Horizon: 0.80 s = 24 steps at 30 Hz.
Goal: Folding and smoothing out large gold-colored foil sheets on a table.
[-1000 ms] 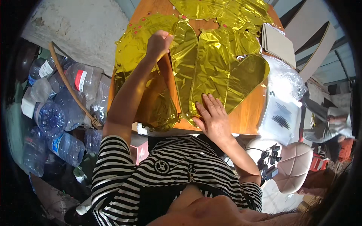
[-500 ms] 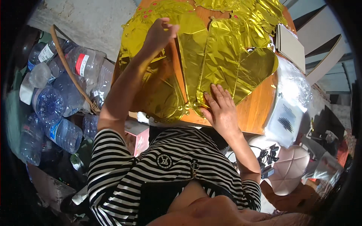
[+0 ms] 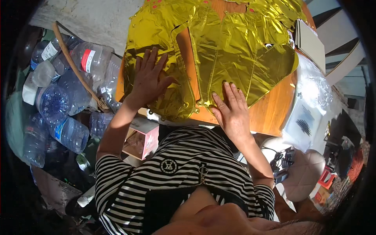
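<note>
Flat, shiny gold foil with seamed edges and small round tabs covers much of the wooden table. It looks like uninflated foil balloons. My left hand lies spread on the foil's near left part, in shadow, fingers pointing away from me. On the near edge of the right part rests my right hand, fingers stretched out and slightly apart. Between the two parts a narrow gap bares the wood. Neither hand grips anything.
Several clear plastic bottles are heaped at the left beside a curved wooden stick. A pink box stands below the table's near edge. Clear plastic bags and beige cardboard sheets lie at the right.
My left hand has come down from above the foil and now lies flat on its left part. The gap between the parts has widened near me. My right hand stays nearly in place.
</note>
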{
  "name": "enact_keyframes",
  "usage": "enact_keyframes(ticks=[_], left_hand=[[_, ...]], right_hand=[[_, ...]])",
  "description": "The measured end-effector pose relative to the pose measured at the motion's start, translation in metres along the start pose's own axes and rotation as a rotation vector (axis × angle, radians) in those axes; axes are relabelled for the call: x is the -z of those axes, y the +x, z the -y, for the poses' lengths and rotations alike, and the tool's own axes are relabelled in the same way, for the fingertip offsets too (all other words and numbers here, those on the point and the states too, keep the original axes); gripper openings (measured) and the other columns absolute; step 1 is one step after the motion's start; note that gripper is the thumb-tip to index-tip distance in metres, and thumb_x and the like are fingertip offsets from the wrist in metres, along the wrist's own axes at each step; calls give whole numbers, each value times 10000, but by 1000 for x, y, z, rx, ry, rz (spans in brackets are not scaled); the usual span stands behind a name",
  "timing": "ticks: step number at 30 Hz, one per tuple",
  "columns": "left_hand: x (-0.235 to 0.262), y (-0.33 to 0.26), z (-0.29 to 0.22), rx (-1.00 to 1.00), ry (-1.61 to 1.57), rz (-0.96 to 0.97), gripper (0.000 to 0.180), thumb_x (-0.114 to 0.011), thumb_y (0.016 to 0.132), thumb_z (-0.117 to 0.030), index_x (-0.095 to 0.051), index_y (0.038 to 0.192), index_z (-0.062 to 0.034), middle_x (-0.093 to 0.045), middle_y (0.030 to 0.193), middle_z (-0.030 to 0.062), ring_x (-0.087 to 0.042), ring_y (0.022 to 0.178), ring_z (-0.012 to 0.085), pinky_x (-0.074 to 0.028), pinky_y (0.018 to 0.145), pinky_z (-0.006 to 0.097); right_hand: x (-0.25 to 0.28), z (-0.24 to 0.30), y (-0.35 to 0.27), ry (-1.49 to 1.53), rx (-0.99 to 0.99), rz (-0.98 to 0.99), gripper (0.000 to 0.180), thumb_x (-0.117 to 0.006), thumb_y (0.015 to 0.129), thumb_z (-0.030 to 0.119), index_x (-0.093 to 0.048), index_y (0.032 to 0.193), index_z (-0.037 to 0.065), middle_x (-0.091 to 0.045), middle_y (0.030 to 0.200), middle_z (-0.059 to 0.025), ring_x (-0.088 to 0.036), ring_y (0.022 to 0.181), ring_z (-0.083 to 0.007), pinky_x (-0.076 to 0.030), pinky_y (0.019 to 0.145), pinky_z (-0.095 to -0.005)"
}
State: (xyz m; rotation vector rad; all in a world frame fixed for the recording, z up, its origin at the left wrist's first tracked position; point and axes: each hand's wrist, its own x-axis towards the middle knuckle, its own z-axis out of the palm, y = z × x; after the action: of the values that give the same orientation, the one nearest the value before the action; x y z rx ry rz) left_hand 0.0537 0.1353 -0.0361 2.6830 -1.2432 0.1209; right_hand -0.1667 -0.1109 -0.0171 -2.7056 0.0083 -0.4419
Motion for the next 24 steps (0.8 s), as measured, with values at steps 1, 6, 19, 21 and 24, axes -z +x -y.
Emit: enact_keyframes(ticks=[1, 6, 19, 21, 24], left_hand=[[-1, 1, 3, -6, -5, -19, 786, -549, 948, -625, -398, 1548, -140, -252, 1632, 228, -220, 1507, 446, -153, 1185, 633], [0, 5, 6, -29, -8, -47, 787, -566, 927, -639, -430, 1532, -155, -286, 1614, 240, -259, 1489, 455, -183, 1172, 646], [66, 75, -16, -272, -30, -5, 576, -722, 914, -386, -573, 1385, -88, -447, 1515, 205, -396, 1437, 392, -266, 1164, 604], [60, 126, -33, -372, -71, 79, 621, -702, 924, -420, -533, 1430, -103, -404, 1556, 197, -343, 1474, 365, -231, 1191, 593], [35, 189, -71, -515, -86, 278, 691, -568, 982, -527, -426, 1522, -120, -236, 1656, 170, -190, 1546, 315, -112, 1246, 571]], right_hand=[[-2, 2, -1, -4, -9, 2, 449, -757, 867, 265, -696, 1284, 111, -516, 1468, -221, -484, 1366, -407, -372, 1140, -534], [1, 5, 0, -22, -11, -2, 445, -775, 851, 263, -703, 1255, 91, -527, 1452, -226, -493, 1357, -407, -393, 1125, -535], [94, -58, 82, -265, 138, -47, 351, -763, 850, 196, -709, 1158, 37, -602, 1350, -200, -556, 1267, -396, -449, 1071, -515], [98, -105, 121, -371, 164, -29, 317, -715, 893, 233, -708, 1149, 48, -635, 1300, -178, -600, 1184, -378, -489, 1007, -481], [88, -169, 197, -449, -122, 177, 327, -647, 923, 348, -732, 1086, 78, -708, 1165, -163, -658, 1102, -338, -514, 948, -451]])
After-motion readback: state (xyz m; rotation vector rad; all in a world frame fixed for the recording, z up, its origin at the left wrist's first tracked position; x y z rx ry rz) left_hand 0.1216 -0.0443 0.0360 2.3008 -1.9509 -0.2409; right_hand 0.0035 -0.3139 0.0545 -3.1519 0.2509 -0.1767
